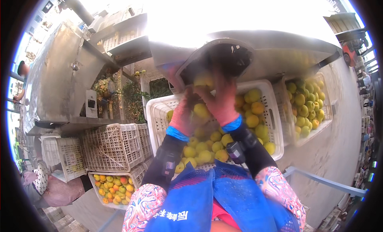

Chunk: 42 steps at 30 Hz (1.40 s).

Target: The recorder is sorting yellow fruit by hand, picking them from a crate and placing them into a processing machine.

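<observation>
Both my hands, in pinkish-orange gloves with blue cuffs, are raised over a white plastic crate (277, 124) of yellow-green, apricot-like fruit (204, 155). My left hand (181, 114) is just below the mouth of a metal chute (239, 64). Beside it, my right hand (221, 103) reaches up to the dark opening. A blurred yellow fruit (204, 81) shows at the opening near the fingertips, and another fruit (200, 110) lies between the hands. Motion smears the fingers, so whether either hand grips a fruit cannot be told.
A second crate of fruit (306, 106) stands at the right. To the left are stacked crates (109, 148) and a lower crate of orange-yellow fruit (115, 189). A metal machine body (56, 76) rises at far left. A bent-over person (62, 190) is at lower left. A rail (325, 180) crosses lower right.
</observation>
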Each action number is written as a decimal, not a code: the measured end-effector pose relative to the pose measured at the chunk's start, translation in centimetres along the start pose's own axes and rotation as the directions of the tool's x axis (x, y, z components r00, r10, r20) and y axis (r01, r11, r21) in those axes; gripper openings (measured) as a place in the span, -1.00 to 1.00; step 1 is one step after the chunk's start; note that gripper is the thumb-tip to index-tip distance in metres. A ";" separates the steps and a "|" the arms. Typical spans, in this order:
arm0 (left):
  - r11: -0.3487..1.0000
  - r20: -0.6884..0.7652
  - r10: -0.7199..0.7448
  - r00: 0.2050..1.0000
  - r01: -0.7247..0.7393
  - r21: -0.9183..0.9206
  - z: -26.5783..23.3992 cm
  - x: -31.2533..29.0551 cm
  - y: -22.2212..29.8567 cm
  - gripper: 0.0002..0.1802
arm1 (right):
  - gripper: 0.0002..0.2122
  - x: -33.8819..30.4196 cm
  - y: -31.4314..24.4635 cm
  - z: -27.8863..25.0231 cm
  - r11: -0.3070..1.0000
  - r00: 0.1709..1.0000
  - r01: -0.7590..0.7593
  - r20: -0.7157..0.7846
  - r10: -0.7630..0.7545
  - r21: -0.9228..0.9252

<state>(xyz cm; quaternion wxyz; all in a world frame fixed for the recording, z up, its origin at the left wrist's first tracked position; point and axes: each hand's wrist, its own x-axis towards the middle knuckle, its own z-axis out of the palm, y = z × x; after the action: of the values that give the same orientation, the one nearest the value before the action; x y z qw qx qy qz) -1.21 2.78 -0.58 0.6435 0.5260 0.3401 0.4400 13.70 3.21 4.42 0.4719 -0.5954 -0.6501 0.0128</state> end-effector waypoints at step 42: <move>0.375 -0.285 -0.556 0.781 0.542 0.752 -1.6 -3.6 -21.5 -0.16 | -0.73 -23.0 16.2 6.9 0.878 -0.084 0.459 0.976 0.199 -0.140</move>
<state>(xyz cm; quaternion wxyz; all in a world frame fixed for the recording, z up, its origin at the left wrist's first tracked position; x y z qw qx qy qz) 0.48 -1.24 -22.03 0.4449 0.6169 0.6492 -0.0053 18.18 -6.36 -22.54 -0.3059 -0.4110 -0.8222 0.2478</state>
